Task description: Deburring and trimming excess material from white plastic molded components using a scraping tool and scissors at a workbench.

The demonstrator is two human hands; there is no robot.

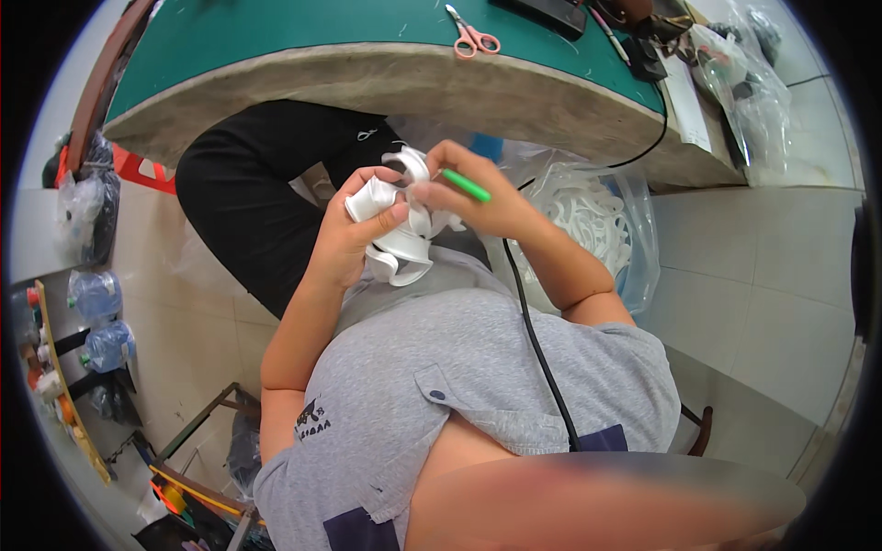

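Observation:
My left hand [347,225] is closed around several white curved pieces [401,246], flanged and shiny like moulded plastic, bunched together above my lap. Its thumb presses on the near side of the bunch. My right hand [478,195] grips a slim tool with a bright green handle [467,185], which sticks out past the fingers to the right. The tool's working end is hidden among the fingers and the white pieces. Both hands meet at the upper white piece [411,163], with the right fingertips touching or very close to it.
A clear plastic bag [643,241] full of white ring-like parts [588,219] stands right of my lap. Ahead is a green-topped table [303,26] with pink-handled scissors [472,35] and a black box [544,15]. A black cable [531,321] crosses my front. Water bottles [108,345] stand left.

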